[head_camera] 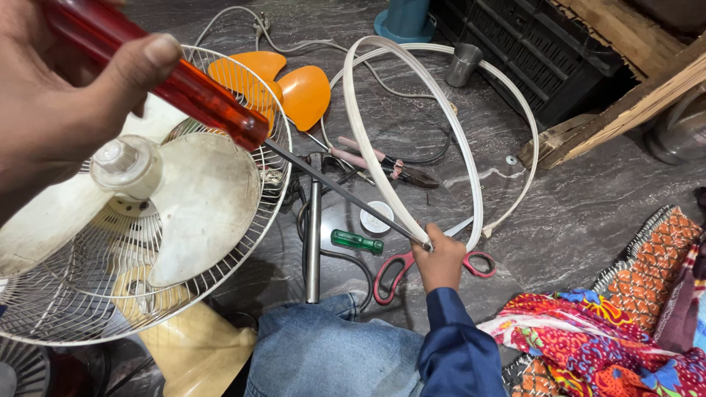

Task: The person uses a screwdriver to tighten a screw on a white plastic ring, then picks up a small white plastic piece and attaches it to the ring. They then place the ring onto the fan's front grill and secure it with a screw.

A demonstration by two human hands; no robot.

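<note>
Gripping the red-handled screwdriver (162, 70) in my closed left hand (51, 95), I set its tip against the white plastic fan-guard ring (368, 147), which my right hand (440, 261) pinches on the floor by the red scissors (401, 268). I'd judge a steady, shallow angle best, beside the fan (147, 220).

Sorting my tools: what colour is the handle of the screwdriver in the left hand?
Translucent red-orange handle, gripped by the left hand; head view.

Orange fan blades (283, 84), red-handled scissors (401, 268), green screwdriver (357, 241), metal cup (463, 65).
</note>
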